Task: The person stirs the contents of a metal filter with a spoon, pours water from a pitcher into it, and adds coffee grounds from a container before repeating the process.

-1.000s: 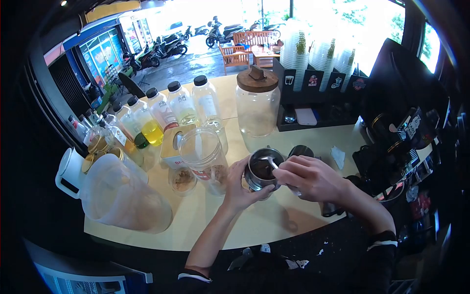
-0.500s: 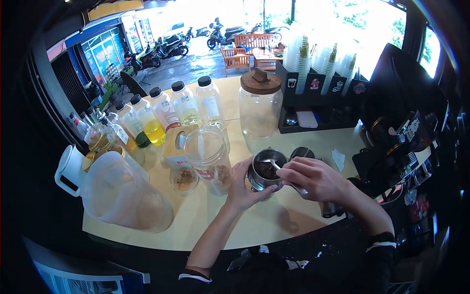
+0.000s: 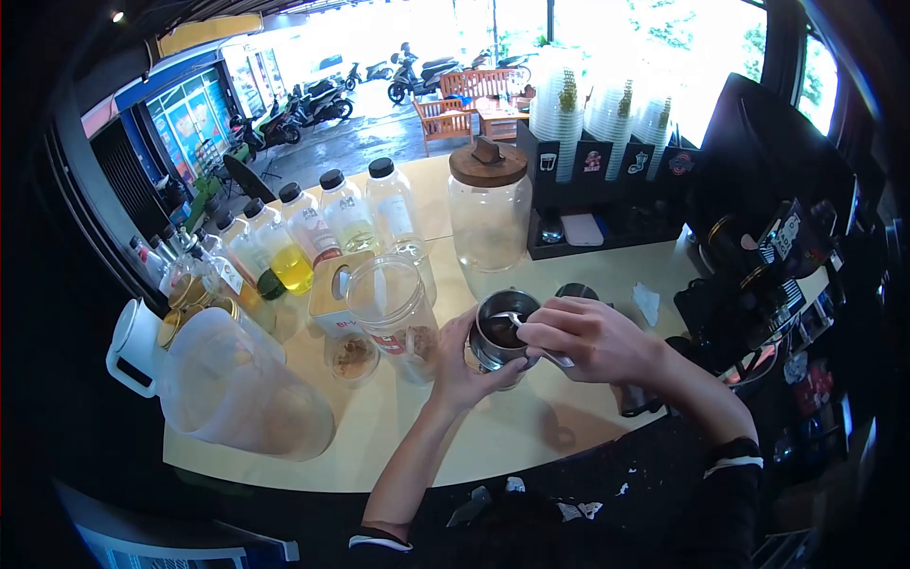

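Observation:
A metal cup (image 3: 494,357) with dark contents stands upright near the middle of the counter. Around its left and lower side wraps my left hand (image 3: 462,365), thumb along the front. My right hand (image 3: 590,341) pinches a metal spoon (image 3: 559,358), whose other end dips inside the cup. Just left of my left hand is an open clear jar (image 3: 389,313) with brown contents low inside. Beside that jar sits a small clear container (image 3: 354,360) of brown powder. Behind my right hand, a dark round object (image 3: 576,291) is partly hidden.
Several black-capped bottles (image 3: 351,213) line the back left. A large frosted pitcher (image 3: 237,379) stands on the counter's left. Behind the cup is a wooden-lidded glass jar (image 3: 489,218). A black cup holder (image 3: 607,204) and crumpled tissue (image 3: 646,303) are on the right.
The view has shifted slightly, so the counter items appear a little further left. The spoon and my right hand have moved slightly within the cup's opening; both hands keep their holds.

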{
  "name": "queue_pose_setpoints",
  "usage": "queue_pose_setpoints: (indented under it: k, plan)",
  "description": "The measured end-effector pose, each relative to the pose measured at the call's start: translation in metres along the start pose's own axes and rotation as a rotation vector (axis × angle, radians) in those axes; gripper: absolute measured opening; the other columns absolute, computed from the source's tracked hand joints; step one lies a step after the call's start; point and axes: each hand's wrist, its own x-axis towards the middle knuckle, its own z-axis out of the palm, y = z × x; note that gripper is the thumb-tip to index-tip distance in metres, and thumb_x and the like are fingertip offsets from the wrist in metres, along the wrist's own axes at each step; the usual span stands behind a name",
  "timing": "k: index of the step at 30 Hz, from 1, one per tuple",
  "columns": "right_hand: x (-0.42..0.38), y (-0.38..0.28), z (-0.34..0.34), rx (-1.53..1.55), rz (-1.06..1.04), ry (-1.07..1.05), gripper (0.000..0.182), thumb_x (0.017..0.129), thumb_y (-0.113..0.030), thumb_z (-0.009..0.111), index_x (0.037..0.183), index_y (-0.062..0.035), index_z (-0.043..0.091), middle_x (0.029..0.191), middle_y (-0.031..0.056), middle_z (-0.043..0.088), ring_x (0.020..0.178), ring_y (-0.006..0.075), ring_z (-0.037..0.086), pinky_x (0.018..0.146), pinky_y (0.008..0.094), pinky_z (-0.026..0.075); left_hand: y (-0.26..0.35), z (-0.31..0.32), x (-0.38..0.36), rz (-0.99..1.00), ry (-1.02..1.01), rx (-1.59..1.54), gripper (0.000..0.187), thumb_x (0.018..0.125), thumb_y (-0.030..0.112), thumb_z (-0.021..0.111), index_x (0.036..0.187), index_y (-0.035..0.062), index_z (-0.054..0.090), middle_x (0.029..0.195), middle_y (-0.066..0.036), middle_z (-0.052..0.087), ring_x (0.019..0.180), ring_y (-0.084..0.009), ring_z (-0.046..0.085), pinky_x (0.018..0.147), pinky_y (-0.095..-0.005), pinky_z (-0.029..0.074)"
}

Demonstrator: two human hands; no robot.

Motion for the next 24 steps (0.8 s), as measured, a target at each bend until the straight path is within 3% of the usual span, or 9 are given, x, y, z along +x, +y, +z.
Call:
queue_pose_setpoints:
  k: [6,8,11,24]
  plan:
    - [-0.001,0.004,0.0,-0.076,0.004,-0.053,0.028,0.074,-0.008,0.067,0.096,-0.0042,0.05,0.087,0.0065,0.052,0.081,0.0234,0.056,0.067,0.0345,0.05,0.0,0.0,0.0,0.001,0.015,0.001,0.082,0.06,0.034,0.087,0.126,0.0026,0.05,0.114,-0.012,0.059,0.107,-0.0266,0.053,0.092,-0.0389,0.043]
    - [-0.004,0.006,0.003,0.018,0.003,-0.044,0.039,0.072,-0.004,0.073,0.105,-0.0059,0.052,0.088,0.0079,0.056,0.078,0.0261,0.059,0.067,0.0368,0.05,0.001,-0.001,0.001,0.016,0.017,0.019,0.082,0.059,0.034,0.087,0.126,0.0027,0.051,0.113,-0.013,0.059,0.108,-0.0269,0.053,0.092,-0.0392,0.042]
    - [-0.002,0.001,-0.005,-0.067,0.051,-0.092,0.031,0.072,-0.007,0.067,0.098,-0.0045,0.05,0.088,0.0063,0.052,0.083,0.0234,0.057,0.068,0.0353,0.051,0.002,-0.001,0.001,0.011,0.017,0.024,0.082,0.059,0.035,0.087,0.125,0.0029,0.051,0.113,-0.013,0.059,0.108,-0.0273,0.053,0.093,-0.0395,0.041]
    - [0.0,0.004,-0.005,0.005,0.003,-0.075,0.029,0.072,-0.007,0.067,0.097,-0.0047,0.052,0.088,0.0063,0.053,0.082,0.0233,0.057,0.068,0.0348,0.052,0.002,-0.001,0.0,0.019,0.032,0.033,0.082,0.058,0.036,0.087,0.125,0.0032,0.051,0.112,-0.013,0.059,0.108,-0.0278,0.053,0.093,-0.0395,0.042]
